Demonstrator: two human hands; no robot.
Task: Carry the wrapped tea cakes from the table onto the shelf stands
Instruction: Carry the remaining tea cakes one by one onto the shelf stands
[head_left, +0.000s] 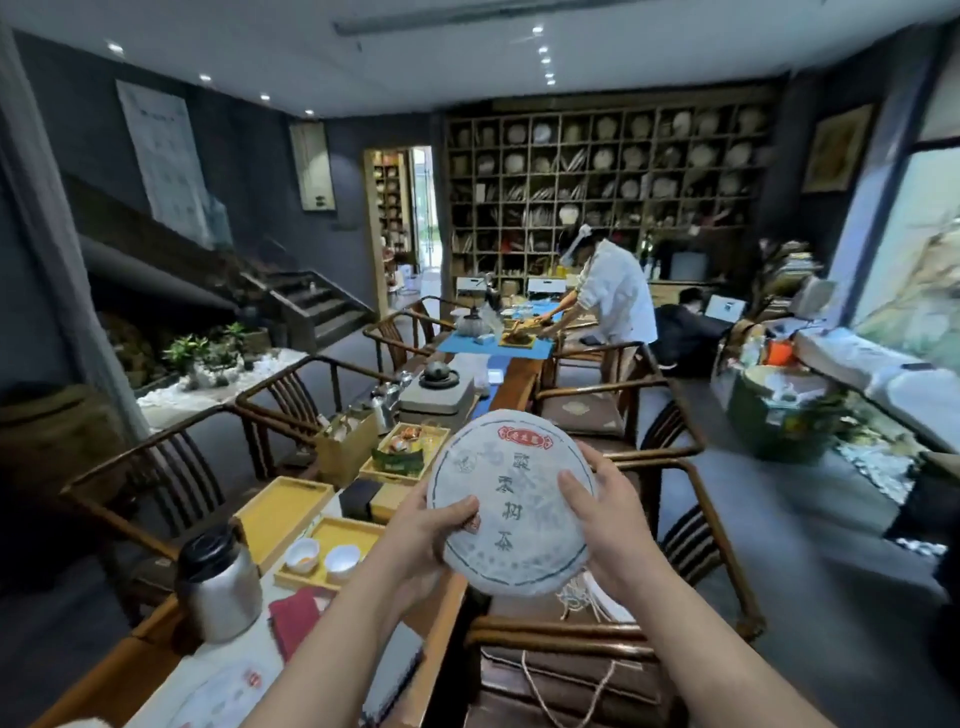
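- A steel thermos flask (221, 584) with a black lid stands near the left edge of the long wooden table (447, 618).
- Just right of it, a yellow tray (332, 553) holds two white tea cups (323, 557); a dark red cloth (293, 621) lies in front of the tray.
- A second wrapped tea cake (228, 691) lies flat on the table at the near left, partly out of frame.
- The left hand (421, 538) grips the lower left rim of a wrapped tea cake (511, 496), thumb across the paper face.
- That cake, white paper with blue characters and a red label at the top, is held up, tilted face toward the camera, above the table's right edge and clear of it.
- The right hand (602, 530) clamps the cake's right rim, thumb on the face and fingers behind.
- Wooden chairs (670, 457) line the right side of the table.
- At the far wall stands a gridded shelf (602, 192) full of round cakes; a person in a white shirt (613, 296) leans over the table's far end.
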